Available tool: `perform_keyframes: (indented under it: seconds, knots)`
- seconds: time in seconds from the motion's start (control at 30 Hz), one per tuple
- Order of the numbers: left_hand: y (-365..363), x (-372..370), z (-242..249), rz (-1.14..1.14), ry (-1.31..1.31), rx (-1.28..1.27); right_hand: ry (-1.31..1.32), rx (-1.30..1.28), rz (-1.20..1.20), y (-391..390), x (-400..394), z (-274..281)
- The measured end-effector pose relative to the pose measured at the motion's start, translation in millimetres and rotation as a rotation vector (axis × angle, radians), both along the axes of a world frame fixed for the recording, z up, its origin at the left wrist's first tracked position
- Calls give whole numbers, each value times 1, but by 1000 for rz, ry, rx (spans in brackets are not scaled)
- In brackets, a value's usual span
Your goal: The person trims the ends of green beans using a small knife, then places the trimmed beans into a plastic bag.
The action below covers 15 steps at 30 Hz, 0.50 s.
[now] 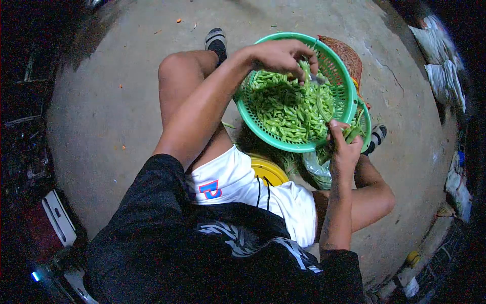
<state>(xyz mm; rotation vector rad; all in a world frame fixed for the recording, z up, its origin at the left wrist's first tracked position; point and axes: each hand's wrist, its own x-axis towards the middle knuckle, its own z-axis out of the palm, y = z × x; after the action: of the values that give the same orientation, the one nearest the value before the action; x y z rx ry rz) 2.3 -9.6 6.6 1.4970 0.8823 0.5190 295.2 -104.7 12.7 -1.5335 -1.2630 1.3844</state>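
Note:
A green perforated plastic basket (243, 112) holds a heap of cut green bean pieces (283, 114). Over the heap, my left hand (286, 58) is closed on a small knife (318, 79), whose grey blade shows beside the fingertips; the handle is hidden by the fingers. My right hand (346, 146) grips several long green beans (353, 133) at the basket's near right rim. One bean (321, 104) stretches from its thumb up toward the blade.
A second green basket (365, 133) sits partly under the first. Behind them leans a reddish mesh sack (343, 53). Below are a clear plastic bag (319, 172) and a yellow round object (268, 171) between my legs. White sacks (445, 81) lie far right.

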Motion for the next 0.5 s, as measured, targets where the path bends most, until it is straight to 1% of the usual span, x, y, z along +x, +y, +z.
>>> perform_keyframes:
  seconds: [0.03, 0.07, 0.13, 0.17, 0.2, 0.27, 0.3, 0.33, 0.4, 0.47, 0.5]
  knots:
    - [-5, 11, -4, 23, -62, 198, -24, 5, 3, 1, 0, 0]
    - [-9, 19, -7, 6, -17, 272, -49, 8, 5, 0, 0, -1]
    - [-19, 35, 5, -118, 98, 130, -16, 6, -16, -1, -5, 1]
    - [-18, 36, 11, -160, 74, 149, 19, 4, -34, -1, -6, 3]
    - [-16, 33, 6, -158, 69, 144, 15, -1, -32, -2, -5, 4]
    - [-3, 20, -10, -106, -96, 158, 5, -48, -41, -2, -5, 8]
    - [-1, 15, -7, -52, -86, 229, 8, -46, -42, -1, -4, 8]
    - [-1, 11, -5, -54, -82, 231, 7, -13, -38, -2, -4, 6]
    - [-1, 6, -2, 2, 15, 89, 10, 24, -35, 0, -4, 4]
    - [-9, 23, -10, 24, 31, 347, -6, -36, -41, 1, -3, 2]
    - [-12, 34, -10, -36, 55, 250, -8, -40, -44, 0, -5, 0]
